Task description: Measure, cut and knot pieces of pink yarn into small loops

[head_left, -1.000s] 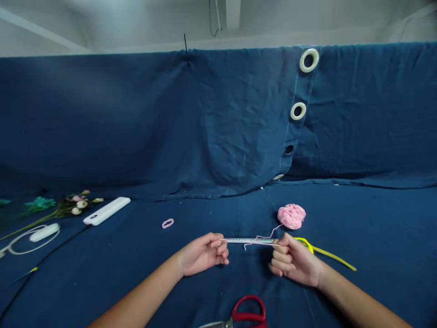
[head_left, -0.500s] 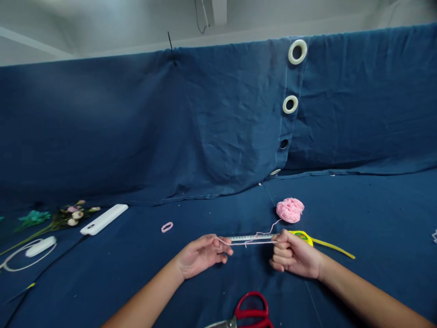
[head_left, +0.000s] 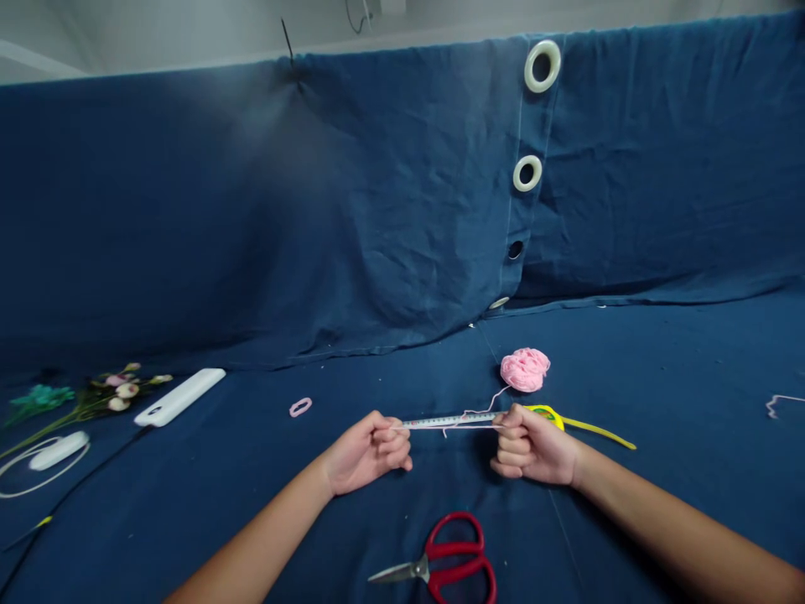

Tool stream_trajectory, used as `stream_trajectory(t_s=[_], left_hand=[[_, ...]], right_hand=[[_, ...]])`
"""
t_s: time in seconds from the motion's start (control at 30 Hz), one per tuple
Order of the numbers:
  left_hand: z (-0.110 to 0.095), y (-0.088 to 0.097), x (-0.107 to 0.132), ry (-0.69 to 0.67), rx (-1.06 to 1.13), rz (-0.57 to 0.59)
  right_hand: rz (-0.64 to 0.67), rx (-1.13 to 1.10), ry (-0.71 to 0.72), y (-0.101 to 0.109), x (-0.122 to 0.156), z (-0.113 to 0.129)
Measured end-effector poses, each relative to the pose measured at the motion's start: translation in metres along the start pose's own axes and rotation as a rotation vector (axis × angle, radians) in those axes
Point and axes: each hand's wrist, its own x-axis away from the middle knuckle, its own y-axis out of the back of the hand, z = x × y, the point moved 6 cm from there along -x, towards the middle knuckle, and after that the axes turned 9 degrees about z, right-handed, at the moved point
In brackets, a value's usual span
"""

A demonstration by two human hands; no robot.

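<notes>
Between my two hands a strand of pink yarn (head_left: 475, 427) is drawn straight, running along the near side of a tape measure's white blade (head_left: 433, 421). My left hand (head_left: 371, 453) pinches the strand's left end at the blade's left end. Closed into a loose fist, my right hand (head_left: 534, 445) grips the strand beside the yellow tape measure case (head_left: 547, 413), which it partly hides. Whether the right fingers also touch the case, I cannot tell. Beyond the blade lies a ball of pink yarn (head_left: 526, 370), its loose tail reaching down to the blade.
Red-handled scissors (head_left: 456, 558) lie nearest me. A small pink yarn loop (head_left: 300, 407) sits left of my hands. Farther left are a white power bank (head_left: 180, 397) with a black cable, a white cabled device (head_left: 59, 450) and artificial flowers (head_left: 119, 390). A blue curtain (head_left: 402, 193) hangs behind.
My left fingers have closed into a pinch on the yarn strand, which now lies tighter and closer along the tape. The view has shifted, showing more of the scissors.
</notes>
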Motion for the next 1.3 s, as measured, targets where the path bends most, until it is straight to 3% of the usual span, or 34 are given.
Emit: stream_trajectory(t_s=[0.2, 0.6, 1.07, 1.3], left_hand=[[0.0, 0.001, 0.002, 0.025, 0.016, 0.031], [0.002, 0.002, -0.002, 0.019, -0.081, -0.066], [0.0, 0.005, -0.004, 0.022, -0.075, -0.003], [0.002, 0.003, -0.003, -0.012, -0.099, 0.015]], right_hand=[[-0.002, -0.022, 0.002, -0.001, 0.0, 0.002], [-0.079, 0.076, 0.028, -0.004, 0.001, 0.004], [-0.127, 0.199, 0.019, -0.007, -0.001, 0.003], [-0.069, 0.127, 0.049, -0.013, -0.004, 0.007]])
